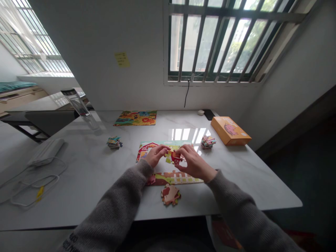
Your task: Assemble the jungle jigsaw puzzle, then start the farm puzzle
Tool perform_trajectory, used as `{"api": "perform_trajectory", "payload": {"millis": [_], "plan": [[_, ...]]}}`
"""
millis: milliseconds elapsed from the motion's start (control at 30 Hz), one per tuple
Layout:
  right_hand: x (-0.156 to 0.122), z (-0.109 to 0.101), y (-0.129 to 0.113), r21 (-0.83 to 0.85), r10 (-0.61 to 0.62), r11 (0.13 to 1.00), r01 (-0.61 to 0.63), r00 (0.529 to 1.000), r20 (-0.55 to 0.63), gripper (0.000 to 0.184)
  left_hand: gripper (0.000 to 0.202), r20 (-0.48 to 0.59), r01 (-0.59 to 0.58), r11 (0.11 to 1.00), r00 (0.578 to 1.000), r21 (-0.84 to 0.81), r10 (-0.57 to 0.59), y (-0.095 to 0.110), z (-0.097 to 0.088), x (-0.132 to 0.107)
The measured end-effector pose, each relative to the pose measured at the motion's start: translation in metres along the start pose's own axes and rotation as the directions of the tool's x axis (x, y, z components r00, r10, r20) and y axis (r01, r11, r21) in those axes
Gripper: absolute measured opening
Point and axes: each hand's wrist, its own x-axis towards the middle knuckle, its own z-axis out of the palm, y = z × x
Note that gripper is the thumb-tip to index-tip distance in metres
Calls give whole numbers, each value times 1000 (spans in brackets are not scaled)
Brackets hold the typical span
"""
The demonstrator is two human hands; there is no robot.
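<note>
A partly assembled jigsaw puzzle [178,178] lies in front of me on the table, with a red barn at its upper left and a white fence along its lower strip. My right hand [194,162] pinches a red puzzle piece [176,158] with a white barn-door cross, held above the puzzle's middle. The thumb and fingers of my left hand [156,154] close at the left edge of what looks like the same piece; their exact contact is partly hidden. Nearer my body is a small pile of loose pieces [170,194], a brown-and-cream one on top.
Stacks of pieces stand at left [114,142] and right [208,142]. Behind are a finished animal puzzle [136,118], an orange box [230,131], a black phone [209,114] and a clear bottle [80,106]. White cables [56,175] lie left; the table's front edge [147,217] is close.
</note>
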Motion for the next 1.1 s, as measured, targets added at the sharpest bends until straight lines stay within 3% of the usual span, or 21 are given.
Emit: {"api": "perform_trajectory", "payload": {"millis": [133,300,400,500,567,667,767,867,933,1000,1100], "plan": [[21,8,17,-108,-25,994,16,996,-81,38,42,-19,35,985,999,-168,-38,-8,3,4],[32,30,20,-156,-74,986,53,989,-131,42,39,-149,-4,981,988,-196,-26,-15,3,7],[28,44,17,8,-20,1000,22,982,-190,42,39,-225,-24,982,974,-185,-19,-16,0,8],[20,54,16,314,177,945,-90,949,-262,44,40,-198,-2,995,980,-103,-19,-16,0,6],[15,57,16,484,300,859,-165,930,-215,39,39,-117,-1,1000,993,1,2,-16,0,5],[13,59,19,626,378,742,-242,921,-92,25,35,-13,-50,991,999,126,52,-15,2,2],[14,61,23,707,430,653,-271,901,-51,25,36,-46,-106,969,992,223,119,-15,3,0],[17,62,26,784,518,560,-267,852,-80,31,41,-104,-222,861,948,458,300,-13,2,-2],[18,62,27,816,566,524,-244,815,-119,33,45,-59,-285,735,913,615,403,-12,2,-4],[19,62,28,824,592,521,-223,790,-160,33,53,-1,-310,645,901,698,435,-10,2,-5],[19,63,27,824,604,524,-215,776,-182,32,55,25,-316,596,896,739,444,-9,3,-6]]}}
